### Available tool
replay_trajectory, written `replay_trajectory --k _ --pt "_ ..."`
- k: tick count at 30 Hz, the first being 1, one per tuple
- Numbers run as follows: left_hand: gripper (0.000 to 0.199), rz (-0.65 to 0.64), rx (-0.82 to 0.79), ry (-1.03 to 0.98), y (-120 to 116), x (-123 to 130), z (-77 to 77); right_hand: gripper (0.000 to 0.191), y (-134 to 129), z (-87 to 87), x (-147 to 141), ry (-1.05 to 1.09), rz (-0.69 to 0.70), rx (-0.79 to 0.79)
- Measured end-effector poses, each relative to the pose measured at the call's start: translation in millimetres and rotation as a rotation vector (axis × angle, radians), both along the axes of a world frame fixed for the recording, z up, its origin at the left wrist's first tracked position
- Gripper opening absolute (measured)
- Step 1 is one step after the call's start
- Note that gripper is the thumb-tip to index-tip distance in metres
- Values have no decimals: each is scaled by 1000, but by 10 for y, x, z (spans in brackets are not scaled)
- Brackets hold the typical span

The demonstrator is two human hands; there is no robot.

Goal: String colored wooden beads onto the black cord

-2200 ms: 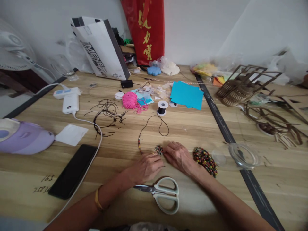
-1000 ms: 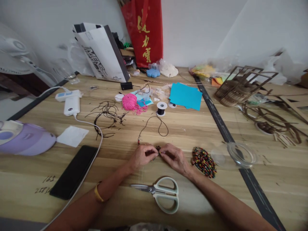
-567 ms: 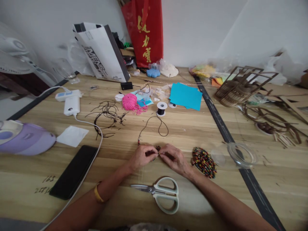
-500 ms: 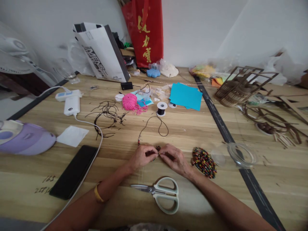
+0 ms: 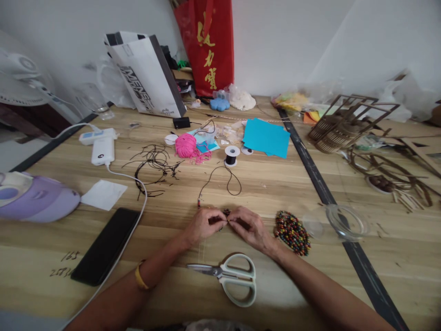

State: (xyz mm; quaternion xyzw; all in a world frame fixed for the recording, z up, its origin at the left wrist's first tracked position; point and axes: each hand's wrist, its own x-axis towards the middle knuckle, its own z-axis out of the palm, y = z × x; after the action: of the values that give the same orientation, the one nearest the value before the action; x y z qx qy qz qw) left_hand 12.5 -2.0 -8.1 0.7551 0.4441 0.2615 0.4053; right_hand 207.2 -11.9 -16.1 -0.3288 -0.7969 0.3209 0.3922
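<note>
My left hand (image 5: 206, 223) and my right hand (image 5: 250, 225) meet at the middle of the table, fingertips pinched close together. Between them shows a small part of a beaded string (image 5: 226, 212); a tiny yellowish bead seems to sit at the fingertips, too small to be sure. A black cord (image 5: 211, 177) with a few beads at its lower end runs from behind my left hand toward a spool of black cord (image 5: 231, 156). Scissors with pale handles (image 5: 237, 279) lie just below my hands. To the right rests a heap of multicoloured beads (image 5: 292, 233).
Cut black cords (image 5: 155, 165) and pink yarn (image 5: 186, 145) lie behind and left. Blue sheets (image 5: 267, 138) are farther back. A black phone (image 5: 106, 246) and its neighbouring white cable (image 5: 144, 193) are at left. A clear round container (image 5: 346, 223) and small brown baskets (image 5: 339, 131) stand right.
</note>
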Motion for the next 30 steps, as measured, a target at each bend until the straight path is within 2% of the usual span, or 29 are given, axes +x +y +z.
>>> replay_trajectory --k 5,16,30 --pt "8 6 -16 9 1 4 16 12 2 -27 8 23 -20 -34" --pt "8 9 -22 17 -5 3 11 12 4 23 -1 -5 34 5" --pt "7 -9 2 0 11 -7 12 11 6 6 -12 -2 19 45"
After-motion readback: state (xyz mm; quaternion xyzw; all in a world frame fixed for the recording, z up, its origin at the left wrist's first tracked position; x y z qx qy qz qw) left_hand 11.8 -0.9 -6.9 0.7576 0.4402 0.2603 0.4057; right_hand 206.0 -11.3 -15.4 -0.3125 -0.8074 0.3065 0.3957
